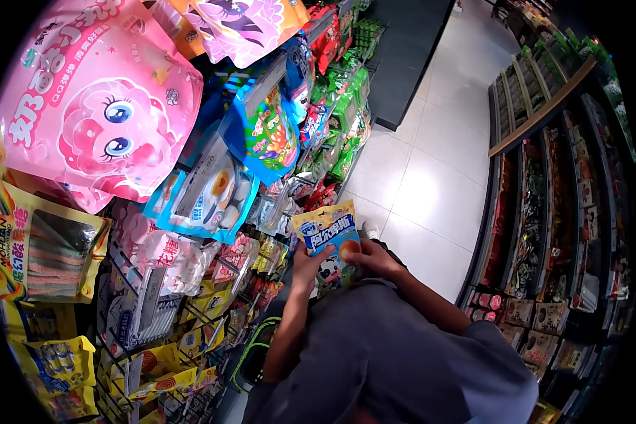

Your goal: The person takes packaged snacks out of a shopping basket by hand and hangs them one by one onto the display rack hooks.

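A yellow and blue candy bag (326, 225) with white Chinese lettering and a cow picture is held upright in front of my body. My left hand (308, 268) grips its left side, with the thumb across the front. On the right edge, my right hand (376, 258) pinches the bag with its thumb on the front face. The fingers behind the bag are hidden. Part of the bag's lower end shows between the two hands.
Hanging candy racks fill the left, with a large pink bag (120, 113), a blue-edged bag (208, 191) and a yellow bag of striped candy (53, 247) close by. Tiled floor (431, 184) runs down the aisle. Stocked shelves (544, 212) line the right.
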The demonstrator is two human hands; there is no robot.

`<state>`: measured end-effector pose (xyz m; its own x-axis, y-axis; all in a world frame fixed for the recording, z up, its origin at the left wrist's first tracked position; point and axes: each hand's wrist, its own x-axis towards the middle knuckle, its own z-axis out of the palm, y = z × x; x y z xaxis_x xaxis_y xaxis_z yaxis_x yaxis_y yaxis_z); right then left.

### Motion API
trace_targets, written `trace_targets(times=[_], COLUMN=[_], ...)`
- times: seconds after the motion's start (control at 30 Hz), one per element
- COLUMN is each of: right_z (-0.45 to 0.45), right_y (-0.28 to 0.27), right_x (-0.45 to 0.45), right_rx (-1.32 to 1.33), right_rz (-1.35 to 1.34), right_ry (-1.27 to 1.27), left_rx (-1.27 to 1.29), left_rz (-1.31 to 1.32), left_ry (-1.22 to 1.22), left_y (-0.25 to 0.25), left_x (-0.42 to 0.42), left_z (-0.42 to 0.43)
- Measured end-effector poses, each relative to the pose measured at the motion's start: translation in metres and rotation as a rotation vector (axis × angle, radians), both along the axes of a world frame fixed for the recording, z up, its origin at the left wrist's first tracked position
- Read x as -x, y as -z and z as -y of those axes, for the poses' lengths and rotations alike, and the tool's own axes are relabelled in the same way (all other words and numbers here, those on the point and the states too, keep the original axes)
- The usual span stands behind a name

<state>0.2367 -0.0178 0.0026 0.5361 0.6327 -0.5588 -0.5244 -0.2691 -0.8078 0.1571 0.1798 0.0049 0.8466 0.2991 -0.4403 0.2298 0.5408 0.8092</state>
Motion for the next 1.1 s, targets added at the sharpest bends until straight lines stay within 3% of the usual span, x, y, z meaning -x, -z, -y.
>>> trace_targets(times=[0.1, 0.2, 0.5, 0.67, 0.77, 0.83, 0.9, 1.1], right_z=[-0.013, -0.036, -0.068, -0.088, -0.106, -0.117, -0.126, -0.144], right_y=[0.002, -0.001, 0.024, 0.062, 0.065, 0.063, 0.058, 0.046], right_x=[-0.035, -0.077, -0.166, -0.210, -0.232, -0.245, -0.254, -0.279], right_rx=[-0.110, -0.202, -0.247, -0.098, -0.068, 0.090, 0.101, 0.021], right_rz=[0.113, 0.144, 0.190, 0.500, 0.642, 0.800, 0.793, 0.788], right_ry=[0.041, 0.246, 0.143, 0.056, 0.082, 0.015, 0.024, -0.030], left_rx=[-0.057, -0.149, -0.129, -0.174, -0.080, -0.024, -0.011, -0.080], left_rz=[-0.006, -0.002, -0.085, -0.241, -0.367, -0.385, -0.272, -0.299], left_ry=[-0.049, -0.085, -0.216, -0.389, -0.412, -0.472, -0.483, -0.530], left_y=[-0.006, -0.003, 0.012, 0.020, 0.028, 0.029, 0.033, 0.038], left_x=[-0.014, -0.038, -0.104, -0.151, -0.173, -0.188, -0.199, -0.214], left_z=[0.004, 0.012, 0.014, 0.004, -0.009, -0.013, -0.019, -0.027])
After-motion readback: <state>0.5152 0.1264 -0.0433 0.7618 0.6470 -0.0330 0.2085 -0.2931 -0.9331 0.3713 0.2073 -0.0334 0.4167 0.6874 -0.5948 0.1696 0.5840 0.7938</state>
